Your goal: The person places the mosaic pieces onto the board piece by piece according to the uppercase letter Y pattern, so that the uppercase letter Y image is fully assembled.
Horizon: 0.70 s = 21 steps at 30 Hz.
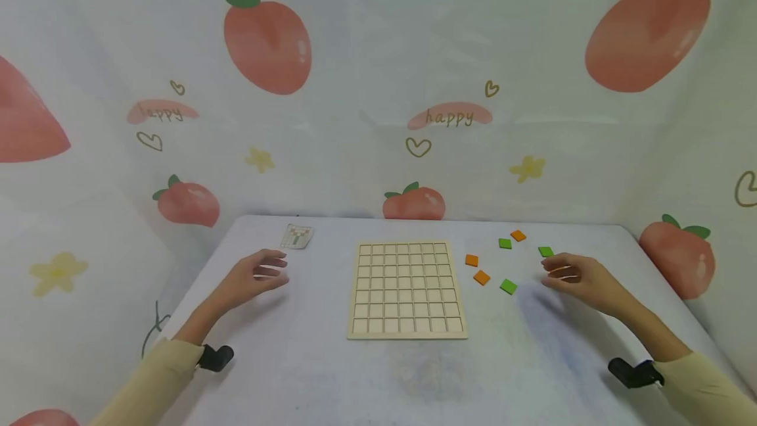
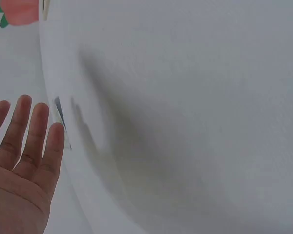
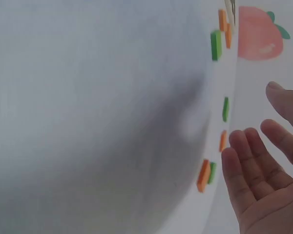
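A pale wooden board (image 1: pixel 408 289) marked in a grid of square cells lies in the middle of the white table. To its right several small square tiles are scattered, orange (image 1: pixel 481 277) and green (image 1: pixel 508 286). My left hand (image 1: pixel 254 278) hovers over the table left of the board, fingers loosely extended and holding nothing. Close to a green tile (image 1: pixel 546 252), my right hand (image 1: pixel 582 281) hangs above the table, also holding nothing. The right wrist view shows an orange tile (image 3: pixel 203 175) that the right hand seems to hide in the head view.
A small sheet (image 1: pixel 298 236) printed with a coloured grid lies at the table's back left, beyond the left hand. A white curtain (image 1: pixel 355 51) with peach prints hangs behind the table (image 1: pixel 296 373). Each wrist carries a black device (image 1: pixel 633 373).
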Motion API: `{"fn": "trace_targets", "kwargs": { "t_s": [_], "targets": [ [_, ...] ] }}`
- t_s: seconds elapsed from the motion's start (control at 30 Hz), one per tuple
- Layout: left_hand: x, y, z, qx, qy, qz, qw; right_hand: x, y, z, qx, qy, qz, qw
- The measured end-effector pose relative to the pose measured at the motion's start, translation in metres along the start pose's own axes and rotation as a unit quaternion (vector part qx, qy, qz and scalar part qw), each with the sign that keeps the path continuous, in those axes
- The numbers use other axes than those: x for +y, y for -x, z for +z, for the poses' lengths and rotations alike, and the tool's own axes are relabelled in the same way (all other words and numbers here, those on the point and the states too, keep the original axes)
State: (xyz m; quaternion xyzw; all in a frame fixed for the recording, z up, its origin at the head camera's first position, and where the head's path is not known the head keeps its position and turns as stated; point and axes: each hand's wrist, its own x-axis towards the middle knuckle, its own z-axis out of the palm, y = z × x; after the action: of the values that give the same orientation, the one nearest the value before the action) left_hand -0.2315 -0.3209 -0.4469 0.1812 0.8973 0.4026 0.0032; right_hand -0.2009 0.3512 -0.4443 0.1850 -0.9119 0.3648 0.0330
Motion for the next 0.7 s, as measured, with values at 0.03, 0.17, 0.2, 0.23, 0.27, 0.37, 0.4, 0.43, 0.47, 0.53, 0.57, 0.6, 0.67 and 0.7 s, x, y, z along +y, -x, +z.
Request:
{"fn": "trace_targets", "kwargs": {
  "t_s": [0.03, 0.17, 0.2, 0.23, 0.27, 0.37, 0.4, 0.43, 0.47, 0.53, 0.57, 0.6, 0.67, 0.7],
  "targets": [
    [0.000, -0.001, 0.002, -0.004, 0.009, 0.002, 0.9999, 0.001, 0.000, 0.002, -0.001, -0.009, -0.001, 1.0000],
    [0.003, -0.006, 0.009, -0.016, 0.033, 0.006, 0.9993, -0.003, -0.001, 0.009, -0.006, -0.047, 0.001, 0.9989],
    [0.003, -0.007, 0.011, -0.018, 0.037, 0.006, 0.9992, -0.005, -0.001, 0.010, -0.008, -0.055, 0.004, 0.9984],
    [0.004, -0.009, 0.012, -0.022, 0.039, 0.005, 0.9990, -0.006, -0.001, 0.012, -0.010, -0.061, 0.007, 0.9981],
    [0.008, -0.010, 0.014, -0.025, 0.044, 0.004, 0.9987, -0.007, -0.002, 0.013, -0.013, -0.067, 0.010, 0.9976],
    [0.012, -0.016, 0.019, -0.034, 0.061, 0.005, 0.9976, -0.009, -0.005, 0.019, -0.016, -0.082, 0.023, 0.9962],
    [0.013, -0.018, 0.022, -0.038, 0.067, 0.006, 0.9970, -0.010, -0.006, 0.021, -0.017, -0.088, 0.024, 0.9957],
    [0.015, -0.020, 0.024, -0.043, 0.072, 0.005, 0.9965, -0.011, -0.006, 0.023, -0.017, -0.093, 0.023, 0.9953],
    [0.017, -0.022, 0.027, -0.047, 0.077, 0.006, 0.9959, -0.012, -0.007, 0.025, -0.018, -0.098, 0.020, 0.9948],
    [0.016, -0.026, 0.033, -0.056, 0.081, 0.005, 0.9951, -0.014, -0.009, 0.029, -0.019, -0.105, 0.016, 0.9942],
    [0.017, -0.029, 0.036, -0.060, 0.081, 0.004, 0.9949, -0.015, -0.010, 0.031, -0.020, -0.108, 0.013, 0.9939],
    [0.018, -0.031, 0.039, -0.064, 0.081, 0.003, 0.9947, -0.016, -0.010, 0.032, -0.020, -0.108, 0.010, 0.9939],
    [0.020, -0.035, 0.045, -0.069, 0.078, 0.001, 0.9945, -0.018, -0.011, 0.035, -0.022, -0.107, 0.009, 0.9940],
    [0.021, -0.038, 0.047, -0.072, 0.076, 0.001, 0.9945, -0.019, -0.012, 0.036, -0.022, -0.106, 0.011, 0.9941]
  ]
}}
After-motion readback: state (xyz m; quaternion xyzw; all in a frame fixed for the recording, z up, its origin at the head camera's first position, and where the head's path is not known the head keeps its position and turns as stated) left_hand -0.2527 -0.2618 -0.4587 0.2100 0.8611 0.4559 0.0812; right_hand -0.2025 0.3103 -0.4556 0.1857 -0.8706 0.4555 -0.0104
